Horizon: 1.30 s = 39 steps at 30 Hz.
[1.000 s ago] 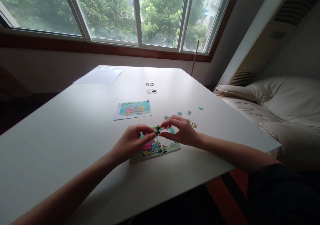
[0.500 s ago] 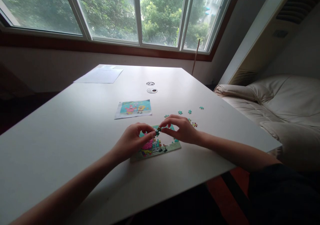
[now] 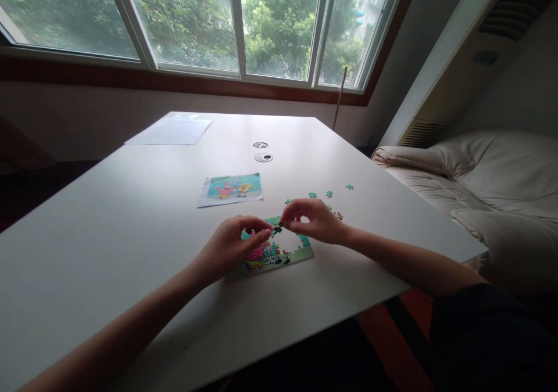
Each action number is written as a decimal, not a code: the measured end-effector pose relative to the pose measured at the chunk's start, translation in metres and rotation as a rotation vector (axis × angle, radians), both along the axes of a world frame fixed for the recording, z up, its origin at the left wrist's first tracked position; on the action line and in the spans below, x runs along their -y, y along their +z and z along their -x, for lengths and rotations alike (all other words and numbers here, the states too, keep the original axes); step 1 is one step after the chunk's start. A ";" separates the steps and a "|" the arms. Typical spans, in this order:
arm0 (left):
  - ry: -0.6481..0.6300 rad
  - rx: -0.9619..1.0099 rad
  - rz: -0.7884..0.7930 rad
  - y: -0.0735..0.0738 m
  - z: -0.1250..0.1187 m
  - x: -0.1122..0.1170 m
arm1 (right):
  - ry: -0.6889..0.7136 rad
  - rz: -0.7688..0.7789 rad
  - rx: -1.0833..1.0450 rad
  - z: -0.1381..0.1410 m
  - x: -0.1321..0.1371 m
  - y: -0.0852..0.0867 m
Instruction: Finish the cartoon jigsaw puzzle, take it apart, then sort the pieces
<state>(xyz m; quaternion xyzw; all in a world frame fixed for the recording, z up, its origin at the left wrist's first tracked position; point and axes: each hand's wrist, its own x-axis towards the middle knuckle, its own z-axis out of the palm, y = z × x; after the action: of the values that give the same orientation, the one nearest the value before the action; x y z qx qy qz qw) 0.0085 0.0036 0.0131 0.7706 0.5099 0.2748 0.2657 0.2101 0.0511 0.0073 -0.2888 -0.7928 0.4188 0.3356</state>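
A partly filled jigsaw puzzle (image 3: 300, 256) lies near the front of the table, with a pink figure on its left and a bare patch right of centre. Just above it, a small dark puzzle piece (image 3: 278, 228) is held between both hands. My right hand (image 3: 314, 220) pinches its right side with thumb and forefinger. From the left, my left hand (image 3: 233, 241) is closed, thumb and forefinger pinched at the piece's other edge. That hand covers the puzzle's left part. Several loose teal pieces (image 3: 313, 195) lie beyond my right hand, some partly hidden by it.
A printed picture sheet (image 3: 235, 187) of two cartoon figures lies behind the puzzle. Two round discs (image 3: 263, 157) and white papers (image 3: 174, 131) are farther back on the white table (image 3: 108, 218). A cream leather sofa (image 3: 436, 177) stands at the right.
My right hand has curled its fingers more closely around the piece, which has shifted slightly right and up. My left hand has barely moved. The view has shifted a little.
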 end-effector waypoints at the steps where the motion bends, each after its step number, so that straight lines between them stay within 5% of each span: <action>1: -0.016 -0.037 -0.029 0.000 0.000 0.003 | 0.017 0.031 0.021 -0.003 -0.001 0.002; 7: -0.263 -0.386 -0.232 -0.005 -0.012 0.037 | 0.178 0.076 0.259 -0.018 -0.008 0.008; 12: -0.288 -0.569 -0.259 -0.008 -0.023 0.049 | 0.236 0.033 0.312 -0.019 -0.009 0.005; 39: -0.274 -0.642 -0.327 -0.015 -0.023 0.051 | 0.205 -0.299 0.448 -0.009 -0.001 0.002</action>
<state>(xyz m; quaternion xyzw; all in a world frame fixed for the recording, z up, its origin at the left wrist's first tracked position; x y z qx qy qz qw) 0.0315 -0.0475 -0.0017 0.9107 0.4088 0.0590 0.0004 0.2193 0.0525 0.0092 -0.2398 -0.9252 0.2548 0.1470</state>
